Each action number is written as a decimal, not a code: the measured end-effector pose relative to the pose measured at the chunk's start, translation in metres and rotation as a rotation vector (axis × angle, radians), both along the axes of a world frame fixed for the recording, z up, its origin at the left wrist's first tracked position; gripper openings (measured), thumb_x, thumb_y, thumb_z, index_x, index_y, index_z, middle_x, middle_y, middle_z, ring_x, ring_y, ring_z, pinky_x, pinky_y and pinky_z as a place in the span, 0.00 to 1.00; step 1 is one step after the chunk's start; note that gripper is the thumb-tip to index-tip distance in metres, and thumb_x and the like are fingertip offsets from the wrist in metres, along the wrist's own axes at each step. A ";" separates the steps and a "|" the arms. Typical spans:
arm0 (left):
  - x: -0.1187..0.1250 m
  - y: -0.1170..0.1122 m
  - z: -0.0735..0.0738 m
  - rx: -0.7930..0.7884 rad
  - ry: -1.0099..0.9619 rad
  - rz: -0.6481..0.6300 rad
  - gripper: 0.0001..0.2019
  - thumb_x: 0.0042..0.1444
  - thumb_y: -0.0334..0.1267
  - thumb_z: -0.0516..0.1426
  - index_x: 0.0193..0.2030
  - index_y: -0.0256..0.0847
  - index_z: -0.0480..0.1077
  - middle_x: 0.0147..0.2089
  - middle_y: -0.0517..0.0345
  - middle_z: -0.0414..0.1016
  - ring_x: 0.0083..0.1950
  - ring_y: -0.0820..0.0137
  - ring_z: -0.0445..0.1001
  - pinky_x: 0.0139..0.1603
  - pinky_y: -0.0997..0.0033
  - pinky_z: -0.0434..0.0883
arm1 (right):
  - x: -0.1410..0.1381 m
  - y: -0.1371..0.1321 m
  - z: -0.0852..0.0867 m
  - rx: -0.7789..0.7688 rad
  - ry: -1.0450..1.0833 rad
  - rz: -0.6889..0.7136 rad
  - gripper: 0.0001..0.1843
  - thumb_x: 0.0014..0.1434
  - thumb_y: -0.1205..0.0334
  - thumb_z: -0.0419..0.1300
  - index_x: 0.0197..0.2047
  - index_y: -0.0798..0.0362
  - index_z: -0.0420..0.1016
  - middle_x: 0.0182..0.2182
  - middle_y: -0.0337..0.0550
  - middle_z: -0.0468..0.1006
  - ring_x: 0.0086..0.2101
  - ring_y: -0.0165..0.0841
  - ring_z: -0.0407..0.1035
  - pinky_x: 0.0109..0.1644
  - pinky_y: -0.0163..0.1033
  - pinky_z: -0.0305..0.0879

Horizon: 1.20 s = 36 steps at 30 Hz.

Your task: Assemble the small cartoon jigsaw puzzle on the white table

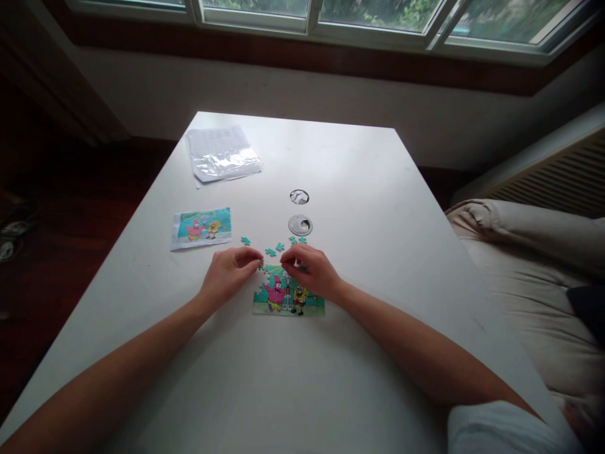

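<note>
A partly assembled jigsaw puzzle (289, 304) lies on the white table, with cartoon figures on a teal background and a jagged gap at its upper left. My left hand (230, 271) is just left of that gap, thumb and forefinger pinching a small puzzle piece (260, 265). Over the puzzle's upper right edge, my right hand (309, 268) has its fingertips pressed together; whatever is between them is hidden. Several loose teal pieces lie beyond the hands, among them one puzzle piece (246, 241) on the left and another puzzle piece (270, 252) nearer the middle.
A picture card (203, 227) matching the puzzle lies left on the white table (350, 170). Farther back are papers in a clear plastic sleeve (224, 154). Two round openings sit mid-table, one with a grey cable cap (300, 225). A beige sofa (510, 271) stands on the right.
</note>
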State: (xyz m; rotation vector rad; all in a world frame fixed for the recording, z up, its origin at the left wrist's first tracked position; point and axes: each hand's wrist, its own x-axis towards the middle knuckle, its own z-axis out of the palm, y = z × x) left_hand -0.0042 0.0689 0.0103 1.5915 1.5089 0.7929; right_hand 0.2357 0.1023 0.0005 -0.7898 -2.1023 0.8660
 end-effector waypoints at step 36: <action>-0.010 -0.001 -0.003 0.445 0.397 -0.245 0.08 0.65 0.37 0.55 0.44 0.45 0.76 0.43 0.55 0.79 0.46 0.64 0.74 0.51 0.63 0.68 | 0.015 0.015 0.004 0.008 0.073 -0.232 0.04 0.63 0.62 0.60 0.39 0.51 0.75 0.32 0.40 0.78 0.32 0.31 0.69 0.39 0.38 0.68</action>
